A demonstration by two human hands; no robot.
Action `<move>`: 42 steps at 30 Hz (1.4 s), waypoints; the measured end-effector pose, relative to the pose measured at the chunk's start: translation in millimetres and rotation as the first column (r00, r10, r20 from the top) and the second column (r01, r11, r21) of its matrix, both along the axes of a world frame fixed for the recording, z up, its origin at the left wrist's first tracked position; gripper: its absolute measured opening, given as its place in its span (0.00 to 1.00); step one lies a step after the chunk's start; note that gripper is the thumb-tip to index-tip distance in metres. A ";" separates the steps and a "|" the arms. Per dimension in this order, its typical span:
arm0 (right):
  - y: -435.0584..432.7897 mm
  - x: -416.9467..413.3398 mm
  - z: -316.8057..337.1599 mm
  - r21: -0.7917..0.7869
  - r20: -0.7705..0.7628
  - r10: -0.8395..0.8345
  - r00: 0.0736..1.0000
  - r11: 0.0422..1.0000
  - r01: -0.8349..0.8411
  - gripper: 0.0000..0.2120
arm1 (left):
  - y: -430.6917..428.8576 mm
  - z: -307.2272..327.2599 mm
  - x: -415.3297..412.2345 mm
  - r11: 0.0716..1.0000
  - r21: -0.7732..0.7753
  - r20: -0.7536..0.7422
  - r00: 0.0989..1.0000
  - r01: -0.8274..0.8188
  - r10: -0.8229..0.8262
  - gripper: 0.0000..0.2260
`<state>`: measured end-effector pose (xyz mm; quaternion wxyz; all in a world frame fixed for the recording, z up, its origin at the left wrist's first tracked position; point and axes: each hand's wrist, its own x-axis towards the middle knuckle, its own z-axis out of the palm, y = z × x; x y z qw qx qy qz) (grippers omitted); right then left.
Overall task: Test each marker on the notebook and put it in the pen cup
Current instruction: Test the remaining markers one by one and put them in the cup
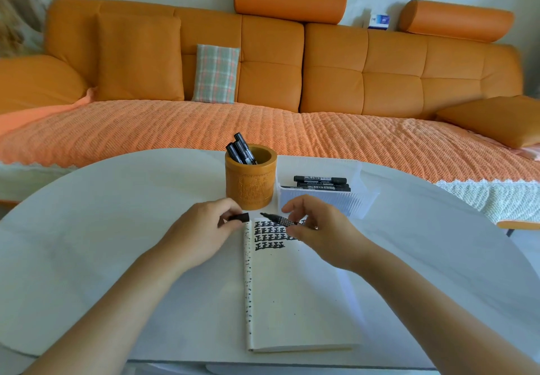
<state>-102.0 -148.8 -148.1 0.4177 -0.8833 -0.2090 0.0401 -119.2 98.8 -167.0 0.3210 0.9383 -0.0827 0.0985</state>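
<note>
A white notebook [295, 295] lies open on the table, with rows of black test marks at its top. My right hand [318, 228] pinches an uncapped black marker [277, 219] just above those marks, tip pointing left. My left hand [210, 228] holds the marker's black cap [241, 217] a short gap from the tip. Behind the hands stands a brown carved pen cup [250, 181] with three black markers [241, 149] leaning in it.
A clear ribbed plastic tray [344, 202] to the right of the cup holds several more black markers [321, 183]. The round white table [117, 228] ends close to an orange sofa [263, 82] behind. A chair edge shows at the far right.
</note>
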 end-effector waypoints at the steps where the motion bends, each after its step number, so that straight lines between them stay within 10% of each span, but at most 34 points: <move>1: 0.2 0.5 -0.6 -0.026 0.007 -0.029 1.000 0.999 0.029 0.10 | -2.9 1.7 -1.9 0.999 -0.049 -0.006 1.000 0.022 -0.022 0.03; 17: 4.7 -4.4 -1.4 -0.147 0.217 0.067 0.974 0.989 -0.035 0.06 | -19.2 11.8 -13.0 0.982 -0.106 -0.079 0.983 0.159 -0.168 0.06; 25: 9.0 -6.7 -9.2 -0.327 0.614 0.249 0.749 0.944 -0.046 0.09 | -12.7 15.1 -12.2 0.974 -0.091 -0.067 0.975 0.208 -0.214 0.08; 33: 12.4 -7.1 0.6 -0.047 0.099 0.173 0.980 0.985 -0.169 0.15 | -17.7 29.7 -10.6 0.958 -0.008 0.088 0.954 0.288 -0.286 0.06; 42: 18.8 33.0 37.6 0.082 0.097 -0.094 0.991 0.993 0.086 0.04 | -7.7 48.6 34.9 0.963 -0.267 0.316 0.947 0.038 0.050 0.10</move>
